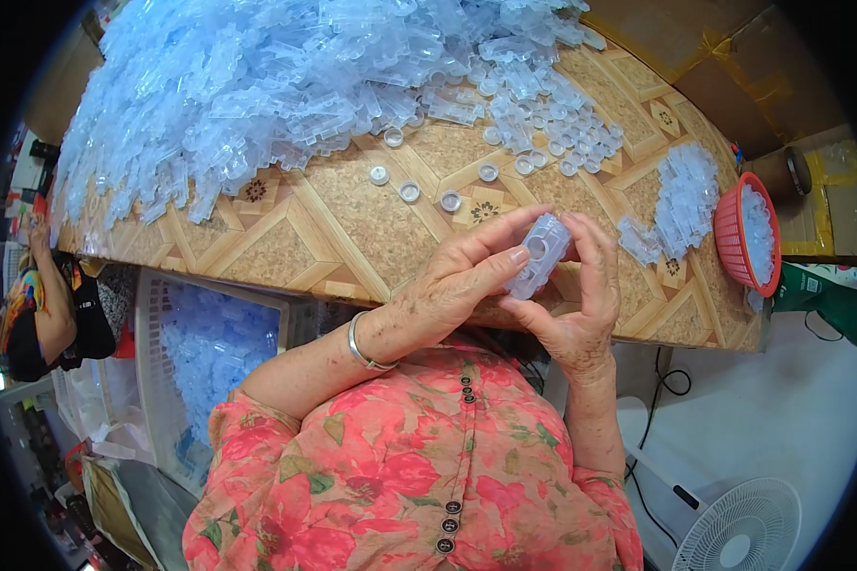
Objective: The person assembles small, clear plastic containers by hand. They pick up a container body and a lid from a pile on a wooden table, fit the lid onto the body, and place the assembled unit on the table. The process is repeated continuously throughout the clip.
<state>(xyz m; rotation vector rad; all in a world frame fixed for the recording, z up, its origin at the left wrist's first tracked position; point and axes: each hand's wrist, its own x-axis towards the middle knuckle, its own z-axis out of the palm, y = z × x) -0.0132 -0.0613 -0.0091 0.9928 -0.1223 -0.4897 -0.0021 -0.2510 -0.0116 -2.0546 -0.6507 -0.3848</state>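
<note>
Between both hands, over the table's front edge, I hold a clear plastic part (pixel 540 255) with a round opening in its face. My left hand (pixel 476 262) is closed on it, the thumb lying across its side. The fingers of my right hand (pixel 586 295) curl round its far end, thumb below. Just beyond my hands lie several small clear round caps (pixel 450 201) on the wood-patterned table (pixel 333 228). Farther back, a cluster of similar caps (pixel 581 143) sits beside a large heap of clear plastic parts (pixel 286 86).
At the right, a red plastic basket (pixel 730 238) of clear pieces stands near a smaller pile of parts (pixel 687 195). A crate of clear parts (pixel 148 352) is below the table at left. A white fan (pixel 743 533) stands lower right. Another person's arm (pixel 52 295) shows far left.
</note>
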